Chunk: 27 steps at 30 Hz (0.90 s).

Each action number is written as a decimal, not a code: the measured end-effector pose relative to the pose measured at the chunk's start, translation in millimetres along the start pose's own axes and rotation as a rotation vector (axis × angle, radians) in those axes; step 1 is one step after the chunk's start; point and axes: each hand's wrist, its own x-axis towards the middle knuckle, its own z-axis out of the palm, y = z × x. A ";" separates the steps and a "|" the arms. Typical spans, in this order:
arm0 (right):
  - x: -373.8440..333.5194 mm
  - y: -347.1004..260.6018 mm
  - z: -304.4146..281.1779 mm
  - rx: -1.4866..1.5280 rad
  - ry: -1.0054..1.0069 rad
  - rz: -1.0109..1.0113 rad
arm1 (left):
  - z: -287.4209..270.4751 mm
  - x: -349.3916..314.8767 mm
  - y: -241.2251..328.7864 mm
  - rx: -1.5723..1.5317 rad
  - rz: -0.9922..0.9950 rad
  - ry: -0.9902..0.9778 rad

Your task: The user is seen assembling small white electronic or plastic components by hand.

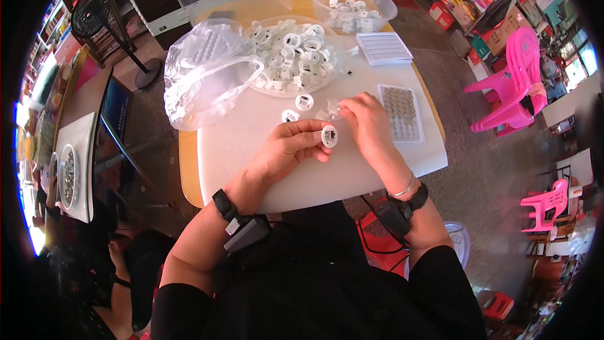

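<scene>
The near edge of the white sheet (pixel 302 196) runs below my hands, and my forearms cross it. Between my wrists there is open white surface in front of me, room to draw either hand back. My left hand (pixel 281 153) is over the sheet, thumb and fingers pinched on a round white piece (pixel 329 136), its dark centre showing. My right hand (pixel 370 122) is a little farther out, thumb and fingers drawn narrow at some small translucent pieces (pixel 331 109); I can't tell whether I have one in the grip. On my right a clear tray (pixel 420 136) sits just inside the sheet's edge, limiting sideways room there. On my left a plastic bag (pixel 200 79) spreads across the side edge of the wooden table (pixel 188 170).

Counting outward: one round white piece is in my left grip, and two loose white rings (pixel 304 102) lie on the sheet just beyond that hand. The translucent pieces overlap too much to count. The one clear tray beside my right hand carries rows of small round parts, too fine to number. Farther out, one heap of white parts (pixel 292 56) lies next to the one bag, far too many to count. One white gridded tray (pixel 384 48) is to the right, and near the far edge stands one clear bowl (pixel 389 12) with more white parts inside.
</scene>
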 end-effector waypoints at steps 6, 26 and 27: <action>-20.8 -27.3 -25.6 0.527 -0.010 0.532 | 0.6 -0.6 1.1 -0.005 0.002 0.066; -44.1 -46.2 -21.4 0.246 -0.295 0.062 | -12.7 4.0 2.5 -0.106 0.196 -0.010; -44.3 -44.7 -19.6 0.247 -0.296 0.057 | -13.1 4.4 2.4 -0.106 0.188 -0.017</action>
